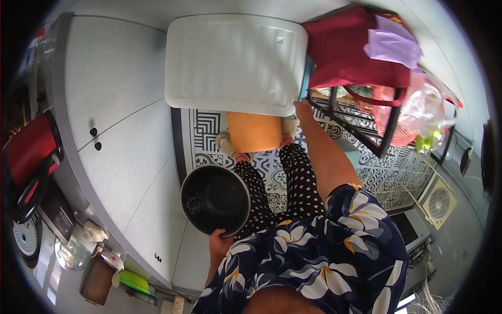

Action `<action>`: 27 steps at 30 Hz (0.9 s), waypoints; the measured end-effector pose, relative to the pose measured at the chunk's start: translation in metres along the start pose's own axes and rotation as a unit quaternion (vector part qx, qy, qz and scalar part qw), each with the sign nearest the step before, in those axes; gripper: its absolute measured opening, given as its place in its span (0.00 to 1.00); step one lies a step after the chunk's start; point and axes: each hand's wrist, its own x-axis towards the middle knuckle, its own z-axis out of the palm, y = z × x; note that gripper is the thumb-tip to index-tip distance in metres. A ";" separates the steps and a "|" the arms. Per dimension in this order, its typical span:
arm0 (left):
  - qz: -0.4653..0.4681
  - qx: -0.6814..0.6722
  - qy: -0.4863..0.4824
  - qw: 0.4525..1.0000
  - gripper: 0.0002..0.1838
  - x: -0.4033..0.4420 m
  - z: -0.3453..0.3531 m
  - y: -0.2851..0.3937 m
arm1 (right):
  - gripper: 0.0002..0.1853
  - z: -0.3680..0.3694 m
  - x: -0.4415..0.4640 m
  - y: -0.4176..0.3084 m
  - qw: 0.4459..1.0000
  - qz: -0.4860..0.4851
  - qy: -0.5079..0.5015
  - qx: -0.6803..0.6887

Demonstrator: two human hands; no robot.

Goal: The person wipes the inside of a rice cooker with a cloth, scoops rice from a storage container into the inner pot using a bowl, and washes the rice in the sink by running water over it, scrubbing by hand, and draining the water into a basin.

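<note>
My left hand grips the near rim of a black rice cooker inner pot, fingers over the edge. The pot hangs tilted beside my left leg; its inside shows pale level markings and no contents. My right arm reaches forward, and my right hand is closed at the near right corner of a large white bin lid. A strip of the teal bin body shows along the lid's right side. The fingertips under the lid's edge are hidden.
An orange object lies between my feet on the patterned tile floor. On the right stands a black rack with a dark red bag and plastic bags. White cabinets and a cluttered counter run along the left.
</note>
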 end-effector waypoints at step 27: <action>-0.037 0.027 -0.042 0.998 0.18 0.009 -0.036 0.012 | 0.17 0.001 -0.259 -0.235 0.904 -0.320 -0.219 0.182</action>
